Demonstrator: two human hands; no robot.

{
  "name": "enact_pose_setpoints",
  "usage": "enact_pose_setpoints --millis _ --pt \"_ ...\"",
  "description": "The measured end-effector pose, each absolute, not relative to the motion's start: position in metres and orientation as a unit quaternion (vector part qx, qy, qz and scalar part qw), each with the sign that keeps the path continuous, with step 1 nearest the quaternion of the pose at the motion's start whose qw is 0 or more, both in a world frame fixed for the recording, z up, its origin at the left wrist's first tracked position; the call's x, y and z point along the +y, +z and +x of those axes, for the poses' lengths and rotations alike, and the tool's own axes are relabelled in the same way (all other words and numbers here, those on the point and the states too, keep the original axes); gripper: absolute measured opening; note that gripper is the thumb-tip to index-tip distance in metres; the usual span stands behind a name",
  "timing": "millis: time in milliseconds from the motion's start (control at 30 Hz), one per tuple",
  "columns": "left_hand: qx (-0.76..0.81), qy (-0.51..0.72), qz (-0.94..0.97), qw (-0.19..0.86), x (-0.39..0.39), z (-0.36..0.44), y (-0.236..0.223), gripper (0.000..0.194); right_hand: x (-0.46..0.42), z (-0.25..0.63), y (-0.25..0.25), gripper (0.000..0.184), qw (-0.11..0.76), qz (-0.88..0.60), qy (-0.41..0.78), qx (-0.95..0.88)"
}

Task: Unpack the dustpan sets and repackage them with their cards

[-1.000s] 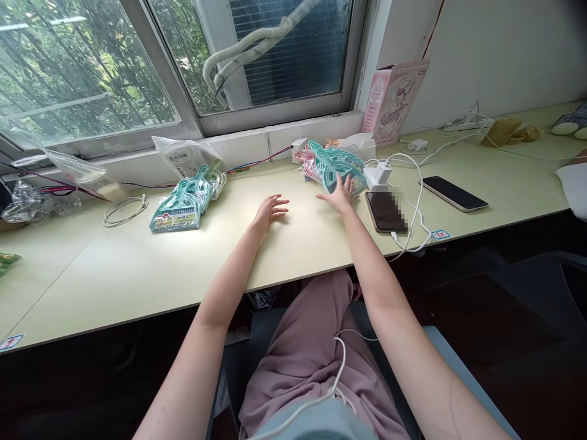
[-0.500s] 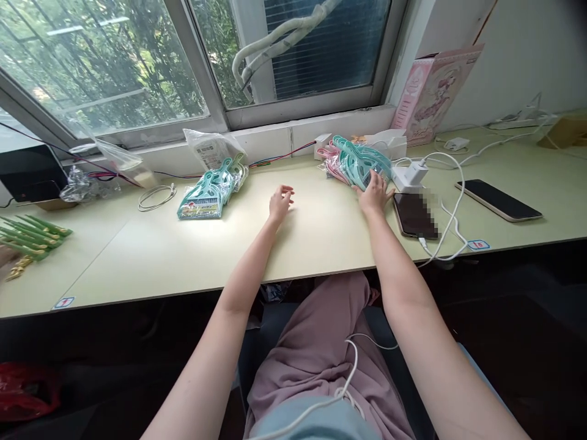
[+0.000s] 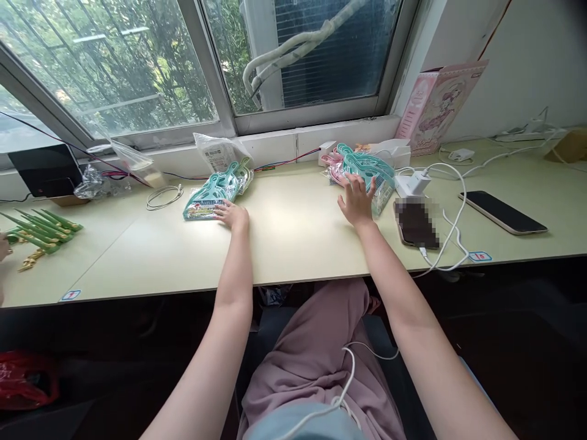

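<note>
Fingers spread, my left hand (image 3: 233, 216) lies at the near right edge of the left pile of teal dustpan and brush sets (image 3: 208, 192), wrapped in clear plastic. Its fingertips rest on the wrapping. My right hand (image 3: 358, 203) has its fingers apart at the front of the right pile of dustpan and brush sets (image 3: 373, 168), mostly teal with some pink at the left. Its fingertips overlap the pile; whether they touch it I cannot tell. Neither hand grips anything.
Right of the piles are a white charger (image 3: 415, 183), a plugged-in phone (image 3: 417, 229) and a second phone (image 3: 504, 212). A pink box (image 3: 440, 110) stands behind. Leftward lie a coiled cable (image 3: 164, 197) and green pointed pieces (image 3: 46, 229), beside another person's hand (image 3: 3, 247).
My left hand has moved left from the bare tabletop onto the left pile, its fingers now spread. My right hand has shifted slightly left along the right pile. The view has moved a little.
</note>
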State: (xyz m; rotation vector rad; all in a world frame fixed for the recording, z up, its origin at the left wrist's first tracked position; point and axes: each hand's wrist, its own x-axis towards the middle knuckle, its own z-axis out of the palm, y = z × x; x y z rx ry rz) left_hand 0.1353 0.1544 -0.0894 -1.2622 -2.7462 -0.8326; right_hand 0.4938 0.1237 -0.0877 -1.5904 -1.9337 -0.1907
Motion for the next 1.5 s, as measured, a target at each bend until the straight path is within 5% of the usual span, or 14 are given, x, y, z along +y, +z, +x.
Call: enact_pose_setpoints --millis 267,800,1033,1300,1500 --pt "-0.808 -0.23 -0.54 0.058 0.159 0.174 -0.09 0.058 0.144 0.508 -0.109 0.063 0.374 -0.665 -0.069 -0.643" --pt "-0.654 -0.368 -0.65 -0.117 0.148 0.225 -0.096 0.064 0.193 0.559 -0.125 0.056 0.388 -0.674 -0.067 -0.626" --pt "-0.727 -0.406 -0.553 0.0 0.154 0.214 -0.093 0.058 0.182 0.557 -0.124 0.058 0.365 -0.672 -0.114 -0.635" --pt "-0.849 -0.293 -0.436 -0.053 0.156 0.161 -0.084 0.054 0.153 0.523 -0.105 0.055 0.342 -0.552 -0.206 -0.732" --pt "-0.77 -0.316 -0.541 -0.119 0.164 0.191 -0.094 0.059 0.14 0.476 -0.096 0.044 0.213 -0.339 -0.218 -0.89"
